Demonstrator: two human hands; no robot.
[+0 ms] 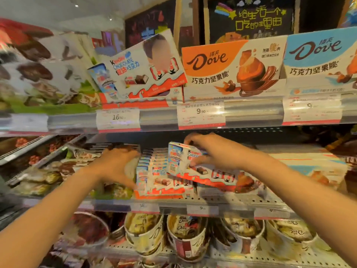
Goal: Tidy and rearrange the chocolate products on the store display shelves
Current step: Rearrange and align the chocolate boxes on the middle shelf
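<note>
**Q:** Position of the task item?

**R:** Kinder box (195, 165) sits tilted over the middle shelf (212, 202), above the packed row of Kinder boxes (156, 171) that stand upright in their orange tray. One end is raised, the other lies low toward the right.

**Q:** Reason for the tilt?

**R:** Likely it is being angled to slot in behind or beside the row; a judgement only.

**Q:** Right hand (204, 151)?

**R:** Curled around the box's upper left part, fingers over the top edge, thumb pinching the front face. It carries the box.

**Q:** Left hand (117, 165)?

**R:** Fingers look fairly straight and spread, laid against the left side of the row, seemingly bracing it so the boxes stay upright. Blur hides the fingertips; contact with the end box appears probable, not certain.

**Q:** Surroundings?

**R:** Upper shelf carries a leaning Kinder display box (148, 68) and Dove boxes (233, 68); Dove tubs (185, 236) stand below.
</note>
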